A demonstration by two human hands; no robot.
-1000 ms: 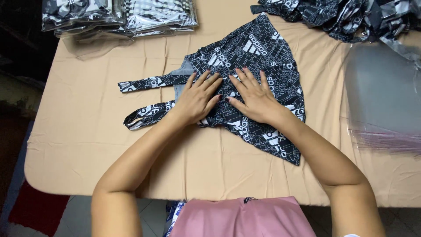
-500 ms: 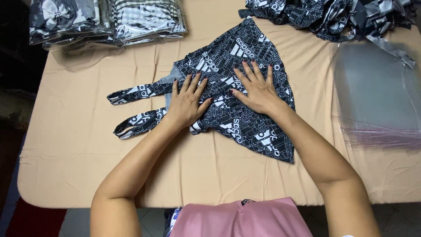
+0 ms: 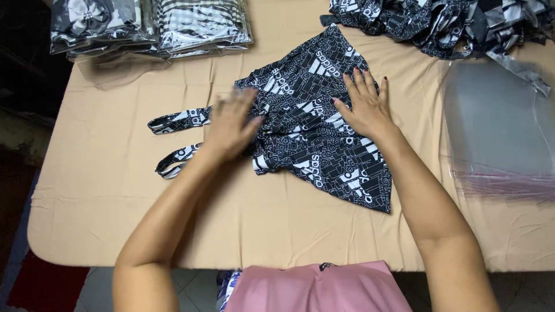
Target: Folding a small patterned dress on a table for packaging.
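Observation:
A black garment with a white printed pattern (image 3: 312,133) lies spread on the beige-covered table (image 3: 104,190), its two straps (image 3: 173,121) trailing off to the left. My left hand (image 3: 231,124) is blurred with motion at the garment's left edge, fingers spread on the fabric where the straps join. My right hand (image 3: 364,104) lies flat, fingers apart, pressing on the garment's upper right part. Neither hand grips anything.
Stacks of bagged folded garments (image 3: 150,26) sit at the table's far left. A heap of loose patterned garments (image 3: 439,23) lies at the far right. A pile of clear plastic bags (image 3: 503,127) rests on the right side. A pink cloth (image 3: 318,289) covers my lap.
My right hand has slid up and to the right over the garment. My left hand moves left toward the straps, blurred. The hands have drawn apart.

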